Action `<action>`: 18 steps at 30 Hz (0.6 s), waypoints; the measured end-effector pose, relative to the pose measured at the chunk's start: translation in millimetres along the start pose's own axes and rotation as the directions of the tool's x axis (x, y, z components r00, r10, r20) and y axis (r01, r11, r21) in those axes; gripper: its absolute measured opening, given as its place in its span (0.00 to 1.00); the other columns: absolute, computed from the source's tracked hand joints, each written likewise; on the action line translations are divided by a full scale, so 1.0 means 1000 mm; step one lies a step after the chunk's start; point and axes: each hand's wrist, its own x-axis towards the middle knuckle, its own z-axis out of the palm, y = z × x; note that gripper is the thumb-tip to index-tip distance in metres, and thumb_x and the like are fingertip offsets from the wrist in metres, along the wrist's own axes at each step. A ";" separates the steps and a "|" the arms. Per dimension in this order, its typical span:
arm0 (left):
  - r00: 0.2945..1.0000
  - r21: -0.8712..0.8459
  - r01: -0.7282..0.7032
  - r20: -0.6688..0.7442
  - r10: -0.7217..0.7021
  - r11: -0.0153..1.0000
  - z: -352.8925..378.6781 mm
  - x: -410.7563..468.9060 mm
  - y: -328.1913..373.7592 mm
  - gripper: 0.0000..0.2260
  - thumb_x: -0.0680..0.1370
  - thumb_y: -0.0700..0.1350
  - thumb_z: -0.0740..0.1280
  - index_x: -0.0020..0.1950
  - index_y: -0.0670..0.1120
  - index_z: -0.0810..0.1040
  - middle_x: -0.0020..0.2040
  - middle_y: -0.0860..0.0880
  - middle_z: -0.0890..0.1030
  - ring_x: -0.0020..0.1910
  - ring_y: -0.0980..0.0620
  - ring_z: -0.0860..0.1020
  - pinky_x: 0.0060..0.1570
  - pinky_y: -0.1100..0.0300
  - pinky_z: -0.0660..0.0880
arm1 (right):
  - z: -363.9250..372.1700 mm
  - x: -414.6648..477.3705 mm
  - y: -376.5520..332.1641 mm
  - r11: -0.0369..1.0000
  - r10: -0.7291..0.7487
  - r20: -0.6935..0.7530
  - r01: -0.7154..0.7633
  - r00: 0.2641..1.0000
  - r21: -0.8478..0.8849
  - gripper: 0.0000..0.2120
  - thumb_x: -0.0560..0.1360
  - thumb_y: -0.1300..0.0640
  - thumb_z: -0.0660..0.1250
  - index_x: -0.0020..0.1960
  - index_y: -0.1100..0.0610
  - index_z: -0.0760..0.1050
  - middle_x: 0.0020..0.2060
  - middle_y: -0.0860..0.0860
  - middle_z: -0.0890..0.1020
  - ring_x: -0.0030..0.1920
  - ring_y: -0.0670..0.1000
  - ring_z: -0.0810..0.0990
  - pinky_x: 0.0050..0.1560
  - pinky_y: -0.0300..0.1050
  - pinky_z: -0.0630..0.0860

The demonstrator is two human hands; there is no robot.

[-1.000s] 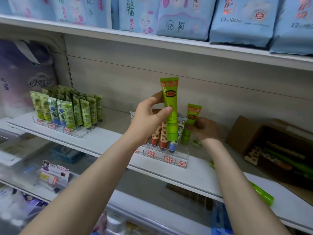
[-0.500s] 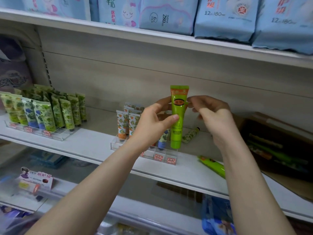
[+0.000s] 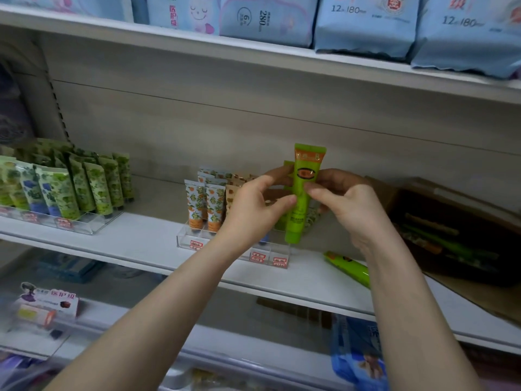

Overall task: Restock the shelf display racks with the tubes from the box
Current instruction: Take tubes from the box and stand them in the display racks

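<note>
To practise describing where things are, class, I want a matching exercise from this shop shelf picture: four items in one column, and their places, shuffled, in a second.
Column one
1. upright green tube
2. loose green tube
3. blue packs
4. leaf-print tubes

Column two
A. on the top shelf
B. standing in the clear rack at the left
C. pinched between the left hand and the right hand
D. lying flat on the middle shelf, beside the cardboard box

Pairs: 1-C, 2-D, 3-A, 4-B
</note>
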 end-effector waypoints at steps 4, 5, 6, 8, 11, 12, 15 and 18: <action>0.997 0.054 -0.020 -0.076 0.024 0.998 -0.013 -0.002 -0.001 0.16 0.76 0.36 0.70 0.61 0.50 0.78 0.52 0.50 0.83 0.51 0.57 0.82 0.54 0.61 0.78 | -0.002 0.011 0.007 1.000 0.021 -0.086 -0.022 0.996 -0.009 0.05 0.74 0.61 0.72 0.46 0.52 0.80 0.41 0.47 0.84 0.40 0.43 0.81 0.36 0.35 0.76; 0.995 0.071 -0.025 -0.094 0.032 0.997 -0.016 -0.003 -0.002 0.16 0.76 0.36 0.70 0.61 0.50 0.78 0.51 0.50 0.83 0.49 0.58 0.81 0.52 0.64 0.78 | -0.001 0.014 0.010 0.999 0.033 -0.093 -0.033 0.995 0.002 0.05 0.74 0.62 0.71 0.47 0.53 0.80 0.40 0.48 0.83 0.40 0.44 0.81 0.37 0.35 0.77; 0.994 0.093 -0.030 -0.106 0.040 0.995 -0.019 -0.004 -0.003 0.15 0.76 0.36 0.70 0.60 0.50 0.79 0.50 0.51 0.83 0.48 0.60 0.81 0.50 0.67 0.77 | 0.000 0.015 0.013 0.999 0.040 -0.094 -0.039 0.995 0.006 0.06 0.74 0.63 0.71 0.47 0.53 0.80 0.40 0.48 0.83 0.40 0.44 0.81 0.38 0.36 0.78; 0.991 0.157 -0.037 -0.124 0.057 0.987 -0.023 -0.008 -0.006 0.13 0.76 0.38 0.70 0.59 0.50 0.80 0.49 0.53 0.83 0.46 0.63 0.80 0.48 0.71 0.75 | 0.005 0.018 0.022 0.999 0.041 -0.085 -0.040 0.996 0.009 0.07 0.74 0.64 0.71 0.46 0.53 0.80 0.41 0.48 0.83 0.42 0.46 0.82 0.40 0.38 0.80; 0.988 0.240 -0.034 -0.140 0.069 0.970 -0.027 -0.011 -0.010 0.12 0.75 0.42 0.71 0.59 0.49 0.81 0.49 0.52 0.83 0.48 0.59 0.81 0.52 0.62 0.78 | 0.014 0.022 0.035 0.998 0.052 -0.095 -0.049 0.994 0.030 0.07 0.74 0.65 0.71 0.45 0.53 0.80 0.42 0.51 0.84 0.44 0.49 0.82 0.41 0.40 0.80; 0.988 0.249 -0.033 -0.140 0.070 0.968 -0.027 -0.012 -0.011 0.13 0.75 0.42 0.71 0.59 0.49 0.81 0.50 0.52 0.83 0.49 0.58 0.81 0.53 0.59 0.79 | 0.016 0.023 0.038 0.998 0.058 -0.103 -0.054 0.993 0.035 0.07 0.74 0.65 0.71 0.45 0.53 0.80 0.43 0.51 0.84 0.44 0.50 0.83 0.41 0.40 0.81; 0.987 0.264 -0.042 -0.138 0.081 0.964 -0.029 -0.014 -0.011 0.13 0.76 0.42 0.70 0.59 0.51 0.81 0.50 0.52 0.83 0.48 0.58 0.81 0.53 0.55 0.79 | 0.023 0.025 0.045 0.996 0.082 -0.102 -0.079 0.991 0.040 0.07 0.73 0.65 0.71 0.45 0.54 0.80 0.42 0.53 0.84 0.44 0.51 0.82 0.43 0.42 0.81; 0.988 0.267 -0.035 -0.136 0.074 0.963 -0.030 -0.014 -0.012 0.12 0.76 0.42 0.70 0.58 0.50 0.81 0.50 0.52 0.83 0.48 0.59 0.81 0.53 0.54 0.79 | 0.026 0.025 0.046 0.996 0.084 -0.095 -0.082 0.992 0.031 0.08 0.73 0.65 0.71 0.45 0.53 0.80 0.42 0.51 0.83 0.43 0.50 0.82 0.41 0.40 0.81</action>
